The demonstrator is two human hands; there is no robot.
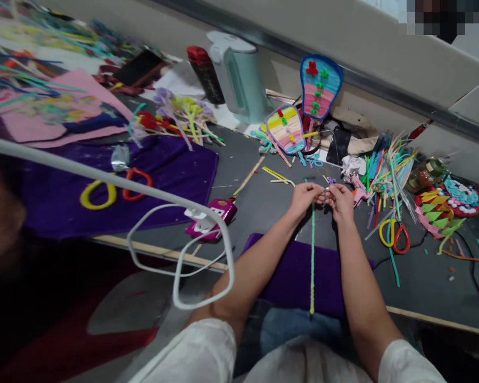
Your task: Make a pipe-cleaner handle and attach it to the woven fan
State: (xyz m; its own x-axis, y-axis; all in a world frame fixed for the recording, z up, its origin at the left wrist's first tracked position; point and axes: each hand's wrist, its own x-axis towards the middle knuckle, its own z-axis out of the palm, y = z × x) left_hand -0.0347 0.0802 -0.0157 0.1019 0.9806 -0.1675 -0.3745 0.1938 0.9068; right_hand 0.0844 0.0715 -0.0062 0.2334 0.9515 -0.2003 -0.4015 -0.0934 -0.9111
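My left hand [306, 197] and my right hand [340, 202] meet over the grey table [263, 207], fingertips pinched together on the top end of a long green pipe cleaner [312, 250]. It hangs straight down between my forearms, turning yellow near its lower end over a purple cloth [291, 276] at the table's front edge. A small purple bit [330, 181] lies just beyond my fingers.
Yellow-and-red scissors [394, 234] and a bundle of coloured pipe cleaners [389, 165] lie to the right. Two striped fans [303, 106], a kettle [239, 74] and a dark bottle [203, 72] stand behind. A magenta glue gun [211, 218] with white cable [175, 250] lies left.
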